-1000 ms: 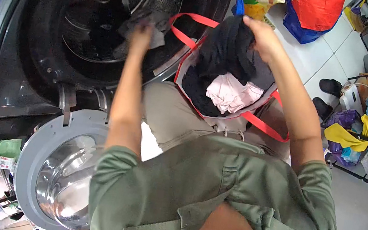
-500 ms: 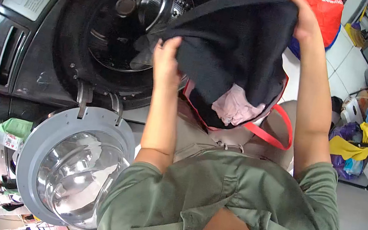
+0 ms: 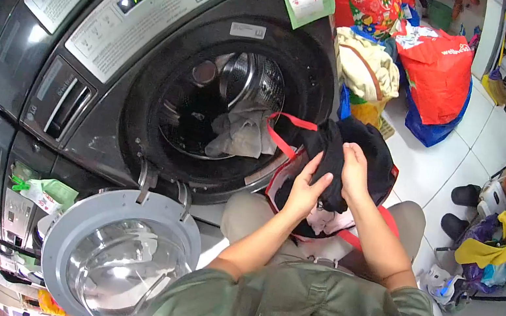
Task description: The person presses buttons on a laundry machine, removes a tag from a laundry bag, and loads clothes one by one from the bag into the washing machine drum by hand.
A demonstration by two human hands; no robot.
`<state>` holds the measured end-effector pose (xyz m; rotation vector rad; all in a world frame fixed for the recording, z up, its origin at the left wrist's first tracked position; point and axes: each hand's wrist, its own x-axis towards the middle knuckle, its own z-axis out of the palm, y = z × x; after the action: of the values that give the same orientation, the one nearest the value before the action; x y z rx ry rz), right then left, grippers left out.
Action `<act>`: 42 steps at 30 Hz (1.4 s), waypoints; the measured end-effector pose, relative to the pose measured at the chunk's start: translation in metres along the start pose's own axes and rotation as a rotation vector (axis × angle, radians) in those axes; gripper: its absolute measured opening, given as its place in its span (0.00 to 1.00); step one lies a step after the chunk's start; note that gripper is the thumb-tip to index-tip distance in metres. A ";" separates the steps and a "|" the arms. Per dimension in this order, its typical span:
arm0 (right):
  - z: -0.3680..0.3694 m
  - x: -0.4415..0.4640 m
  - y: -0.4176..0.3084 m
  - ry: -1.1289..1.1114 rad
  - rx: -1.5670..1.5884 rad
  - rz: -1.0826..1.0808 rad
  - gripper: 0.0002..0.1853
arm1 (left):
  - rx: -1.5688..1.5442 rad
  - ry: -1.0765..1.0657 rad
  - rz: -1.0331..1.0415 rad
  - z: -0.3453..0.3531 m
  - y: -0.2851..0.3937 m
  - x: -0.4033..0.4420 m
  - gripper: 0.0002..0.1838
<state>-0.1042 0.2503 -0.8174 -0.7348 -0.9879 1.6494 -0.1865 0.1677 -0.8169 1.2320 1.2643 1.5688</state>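
A black garment is bunched up in front of me, over a bag with red trim and red straps between my knees. My left hand grips its left side, thumb across the cloth. On the right side my right hand has hold of the same garment, fingers against the folds. Pink cloth shows in the bag just below my hands. To the left stands an open front-loading washing machine, with grey cloth inside its drum.
The round washer door hangs open at lower left. Beyond the bag are cream cloth and a red plastic bag on the tiled floor. Dark slippers and a yellow cloth lie at the right.
The black garment was spread wide and raised between both hands; now it is gathered and lower. My hands have come close together. The view has shifted, showing more of the washer's panel.
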 end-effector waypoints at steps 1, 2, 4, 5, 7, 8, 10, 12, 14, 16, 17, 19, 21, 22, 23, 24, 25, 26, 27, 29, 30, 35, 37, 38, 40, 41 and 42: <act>0.004 -0.002 -0.001 -0.013 -0.011 -0.019 0.11 | -0.101 0.043 -0.135 -0.002 0.002 0.002 0.29; 0.009 -0.004 -0.004 -0.014 -0.007 -0.032 0.11 | -0.204 0.085 -0.266 -0.003 0.003 0.007 0.26; 0.019 -0.018 -0.012 -0.213 -0.464 -0.520 0.15 | -0.409 0.197 -0.345 -0.017 0.022 0.017 0.20; 0.022 -0.029 -0.019 -0.269 -0.509 -0.562 0.23 | -0.491 0.203 -0.375 -0.028 0.030 0.020 0.18; 0.021 -0.041 -0.030 -0.385 -0.597 -0.411 0.42 | -0.502 0.230 -0.356 -0.035 0.056 0.020 0.13; 0.020 -0.044 -0.038 -0.430 -0.659 -0.343 0.42 | -0.434 0.253 -0.309 -0.034 0.066 0.017 0.10; 0.024 -0.055 -0.048 -0.479 -0.683 -0.535 0.44 | -0.577 0.198 -0.338 -0.041 0.071 0.015 0.17; 0.024 -0.060 -0.049 -0.408 -0.575 -0.580 0.36 | -0.732 0.214 -0.249 -0.033 0.086 0.012 0.31; 0.019 -0.053 -0.049 -0.570 -0.386 -0.684 0.23 | -0.802 0.008 -0.164 -0.033 0.103 0.014 0.38; 0.025 -0.059 -0.074 -0.594 -0.284 -0.645 0.15 | -0.690 0.095 -0.131 -0.028 0.116 0.014 0.38; 0.025 -0.060 -0.080 -0.623 -0.263 -0.584 0.14 | -0.669 0.076 -0.132 -0.030 0.125 0.011 0.37; 0.023 -0.062 -0.107 -0.516 -0.240 -0.492 0.12 | -0.518 0.225 -0.118 -0.045 0.136 0.005 0.30; 0.016 -0.046 -0.129 -0.191 -0.302 -0.496 0.07 | -0.488 0.276 -0.077 -0.054 0.159 -0.004 0.27; 0.010 -0.036 -0.141 -0.133 -0.120 -0.180 0.09 | -0.583 0.291 -0.048 -0.050 0.173 -0.007 0.25; 0.006 -0.025 -0.152 -0.150 0.118 -0.112 0.14 | -0.623 0.150 0.038 -0.042 0.189 -0.011 0.25; -0.010 0.001 -0.146 -0.364 0.283 -0.056 0.19 | -0.666 0.004 0.118 -0.032 0.206 -0.014 0.26; -0.010 0.012 -0.140 -0.330 0.361 0.006 0.21 | -0.690 -0.122 0.178 -0.025 0.212 -0.010 0.26; -0.010 0.020 -0.135 -0.294 0.438 0.071 0.22 | -0.666 -0.157 0.194 -0.025 0.201 -0.001 0.26; -0.001 0.026 -0.132 -0.296 0.473 0.107 0.24 | -0.571 -0.090 0.152 -0.030 0.178 0.013 0.26; 0.004 0.053 -0.097 -0.193 0.451 0.121 0.30 | -0.221 0.062 -0.067 -0.047 0.097 0.029 0.25; -0.011 0.065 -0.073 -0.205 0.436 0.151 0.30 | -0.030 0.060 -0.166 -0.050 0.053 0.019 0.25; -0.096 0.002 0.033 -0.696 -0.123 0.534 0.33 | 0.157 -0.048 -0.245 -0.031 -0.038 -0.057 0.25; -0.090 -0.010 0.038 -0.557 -0.088 0.459 0.30 | -0.133 0.008 -0.297 -0.041 -0.034 -0.057 0.25; -0.088 -0.004 0.030 -0.430 -0.127 0.432 0.29 | -0.429 0.084 -0.356 -0.055 -0.029 -0.049 0.26; -0.074 0.009 -0.047 -0.165 -0.463 0.055 0.25 | -0.872 0.323 -0.380 -0.105 -0.027 -0.026 0.32; -0.098 0.031 -0.042 -0.175 -0.419 0.102 0.23 | -0.701 0.560 -0.399 -0.089 0.035 -0.014 0.42; -0.106 0.048 -0.051 -0.176 0.053 0.202 0.24 | -0.702 0.354 -0.236 -0.126 0.027 -0.004 0.51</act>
<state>-0.0052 0.3291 -0.8221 -0.6804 -1.0149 1.9358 -0.3072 0.1271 -0.7972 0.3635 0.8834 1.8671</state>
